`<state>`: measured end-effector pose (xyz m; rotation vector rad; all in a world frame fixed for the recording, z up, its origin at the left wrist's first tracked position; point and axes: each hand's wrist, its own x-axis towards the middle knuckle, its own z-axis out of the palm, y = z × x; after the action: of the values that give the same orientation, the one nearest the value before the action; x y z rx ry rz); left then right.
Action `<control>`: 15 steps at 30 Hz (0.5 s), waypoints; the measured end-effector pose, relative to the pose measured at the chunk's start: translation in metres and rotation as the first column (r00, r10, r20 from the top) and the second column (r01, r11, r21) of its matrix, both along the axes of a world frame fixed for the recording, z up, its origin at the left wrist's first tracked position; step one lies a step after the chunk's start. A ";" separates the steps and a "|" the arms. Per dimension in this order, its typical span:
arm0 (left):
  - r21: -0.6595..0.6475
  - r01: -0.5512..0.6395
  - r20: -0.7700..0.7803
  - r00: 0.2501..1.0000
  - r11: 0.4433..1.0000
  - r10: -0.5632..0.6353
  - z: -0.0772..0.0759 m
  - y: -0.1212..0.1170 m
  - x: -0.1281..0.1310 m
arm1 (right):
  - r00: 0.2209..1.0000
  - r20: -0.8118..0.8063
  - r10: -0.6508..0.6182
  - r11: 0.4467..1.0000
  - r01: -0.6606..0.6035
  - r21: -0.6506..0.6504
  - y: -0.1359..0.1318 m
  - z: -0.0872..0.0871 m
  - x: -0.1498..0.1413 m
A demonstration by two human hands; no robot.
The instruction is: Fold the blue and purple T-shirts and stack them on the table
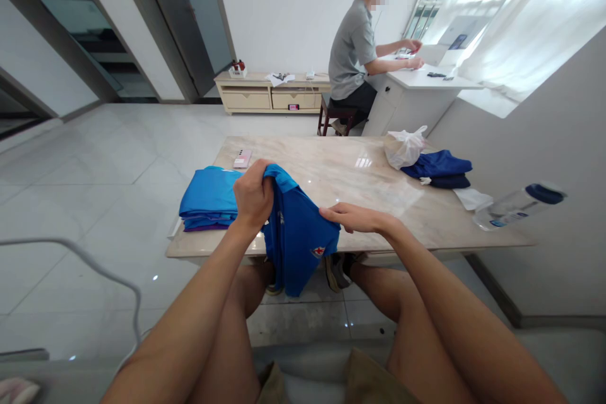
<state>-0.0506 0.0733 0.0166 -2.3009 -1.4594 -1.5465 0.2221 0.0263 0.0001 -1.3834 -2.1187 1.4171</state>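
Two bare hands work on one blue polo shirt (296, 233), which hangs over the front edge of the marble desk (331, 186), so most of its cloth falls below that edge, in front of the person's knees. The left hand (253, 196) is closed high on the shirt, near the collar, and its fingers (246, 186) are pressed together and pinch a thick fold of cloth. The right hand (355, 218) lies flat and open, and its fingers (336, 213) stay close together, with their tips at the shirt's upper edge; it is not possible to tell if they press on the cloth. The shirt seems light and soft, and it may sag or slide on the polished stone, so the collar and shoulders look like the best places to take hold.

On the left part of the desk lies a folded stack of blue shirts (208, 199), with a pink phone (242, 158) behind it. On the right part are a white plastic bag (403, 147), folded navy clothes (438, 167) and a clear water bottle (518, 208). Beyond the desk, a co-worker (353, 50) sits and works with both hands.
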 end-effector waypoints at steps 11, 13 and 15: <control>-0.198 0.023 -0.234 0.970 0.980 -0.070 -0.004 0.000 0.000 | 0.862 0.059 -0.504 0.789 0.432 0.437 0.020 -0.023 0.026; -0.208 0.012 -0.262 0.963 0.978 -0.067 -0.003 0.000 0.001 | 0.752 0.142 -0.643 0.690 0.488 0.535 0.020 -0.022 0.030; -0.207 -0.007 -0.280 0.959 0.978 -0.052 -0.003 0.000 0.000 | 0.676 0.155 -0.720 0.596 0.490 0.636 0.020 -0.021 0.033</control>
<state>-0.0502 0.0737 0.0136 -2.5284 -1.5835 -1.0504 0.2547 0.0465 -0.0205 -1.9716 -1.7022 0.2111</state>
